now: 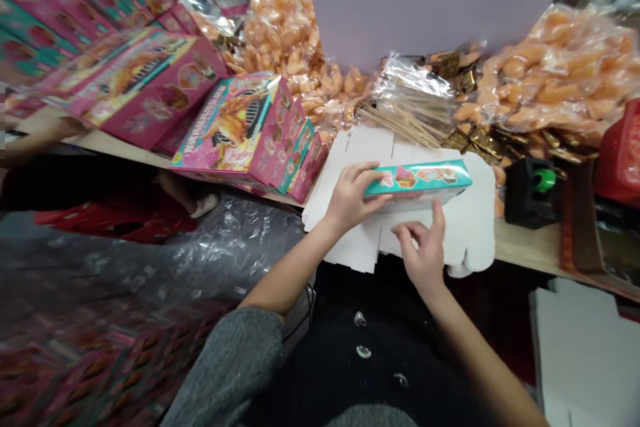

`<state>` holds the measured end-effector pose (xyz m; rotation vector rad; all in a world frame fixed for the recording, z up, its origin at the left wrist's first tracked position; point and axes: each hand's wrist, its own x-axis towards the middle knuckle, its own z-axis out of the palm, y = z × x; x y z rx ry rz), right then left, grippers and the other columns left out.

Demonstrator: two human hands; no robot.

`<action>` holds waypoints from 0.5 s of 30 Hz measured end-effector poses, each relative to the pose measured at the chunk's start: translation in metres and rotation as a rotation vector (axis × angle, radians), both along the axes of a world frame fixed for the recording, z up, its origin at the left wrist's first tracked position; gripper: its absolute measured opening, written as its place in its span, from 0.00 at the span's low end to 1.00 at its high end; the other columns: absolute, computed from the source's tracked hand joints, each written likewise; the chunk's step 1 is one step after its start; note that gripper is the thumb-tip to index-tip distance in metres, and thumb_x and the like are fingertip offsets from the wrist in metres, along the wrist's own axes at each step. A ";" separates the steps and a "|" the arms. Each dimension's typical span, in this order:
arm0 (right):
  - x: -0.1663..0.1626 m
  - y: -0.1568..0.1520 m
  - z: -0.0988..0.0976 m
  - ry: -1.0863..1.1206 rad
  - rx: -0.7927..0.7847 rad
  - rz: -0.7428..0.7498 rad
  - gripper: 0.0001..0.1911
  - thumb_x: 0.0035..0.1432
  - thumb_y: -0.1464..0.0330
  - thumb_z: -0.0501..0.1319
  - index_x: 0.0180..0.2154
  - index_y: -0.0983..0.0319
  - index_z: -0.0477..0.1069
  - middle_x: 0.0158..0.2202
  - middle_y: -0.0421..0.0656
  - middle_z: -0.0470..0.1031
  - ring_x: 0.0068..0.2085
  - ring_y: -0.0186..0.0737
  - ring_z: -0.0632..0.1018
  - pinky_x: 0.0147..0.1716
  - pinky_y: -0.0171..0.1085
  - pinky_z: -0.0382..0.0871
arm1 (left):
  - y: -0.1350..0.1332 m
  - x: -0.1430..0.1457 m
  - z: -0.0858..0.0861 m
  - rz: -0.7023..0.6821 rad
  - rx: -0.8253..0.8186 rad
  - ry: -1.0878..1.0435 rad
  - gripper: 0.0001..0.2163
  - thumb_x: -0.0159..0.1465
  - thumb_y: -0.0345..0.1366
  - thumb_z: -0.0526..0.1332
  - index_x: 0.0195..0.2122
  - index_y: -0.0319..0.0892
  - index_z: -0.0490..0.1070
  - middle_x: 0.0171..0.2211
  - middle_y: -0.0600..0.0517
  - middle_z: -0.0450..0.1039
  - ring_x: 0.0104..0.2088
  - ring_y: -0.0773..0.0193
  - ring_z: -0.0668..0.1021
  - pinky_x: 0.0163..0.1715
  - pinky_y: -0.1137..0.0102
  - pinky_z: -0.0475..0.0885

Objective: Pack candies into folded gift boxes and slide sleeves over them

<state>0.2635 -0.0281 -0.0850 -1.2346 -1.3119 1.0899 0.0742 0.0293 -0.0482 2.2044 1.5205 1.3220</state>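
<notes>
Teal carton (417, 181): slim, printed with cake pictures, held lengthwise over the middle of a die-cut white card (473, 227). Left hand (350, 199) closed around the carton's left end, fingers across its face. Right hand (423, 250) half open, fingers spread and lightly curled, tips at or just below the carton's lower edge; contact hard to confirm from this angle. Grey sleeve (225, 363) on the left arm, pushed back from the wrist.

Card lies flat on a wooden bench (530, 247), its near edge at the bench front. Bundled wooden sticks in clear plastic (407, 110) just beyond it. Large bags of orange pieces (565, 73) behind and right, gold foil packets (480, 140) among them. Black tape dispenser with a green roll (533, 190) right of the card; red crate (620, 153) beyond that. Pink-and-teal boxes (240, 130) stand stacked and tilted left of the card, nearly touching its corner. More white card (580, 353) leans low at right. Crumpled clear plastic (220, 247) spreads low at left. Second person's arm (43, 137) at far left, resting near the bench edge; hand blurred, grip not readable.
</notes>
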 end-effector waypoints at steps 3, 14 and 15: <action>0.040 -0.021 -0.024 -0.036 -0.062 -0.167 0.41 0.59 0.63 0.61 0.69 0.62 0.44 0.31 0.39 0.75 0.35 0.42 0.78 0.43 0.45 0.73 | -0.008 -0.005 0.000 -0.006 -0.100 -0.127 0.32 0.57 0.54 0.68 0.55 0.39 0.63 0.52 0.40 0.70 0.51 0.52 0.76 0.49 0.60 0.73; 0.042 -0.008 -0.042 -0.350 0.353 0.133 0.22 0.65 0.63 0.54 0.59 0.55 0.66 0.39 0.46 0.78 0.42 0.48 0.78 0.44 0.51 0.72 | -0.093 -0.033 0.119 0.752 0.263 0.453 0.22 0.67 0.39 0.59 0.60 0.53 0.54 0.58 0.45 0.63 0.64 0.51 0.64 0.66 0.42 0.52; 0.041 -0.007 -0.047 -0.340 0.384 0.160 0.21 0.64 0.63 0.54 0.58 0.54 0.68 0.39 0.45 0.78 0.41 0.48 0.78 0.45 0.51 0.72 | -0.093 -0.047 0.123 0.826 0.242 0.484 0.22 0.67 0.39 0.59 0.60 0.52 0.54 0.59 0.44 0.63 0.65 0.50 0.63 0.66 0.42 0.52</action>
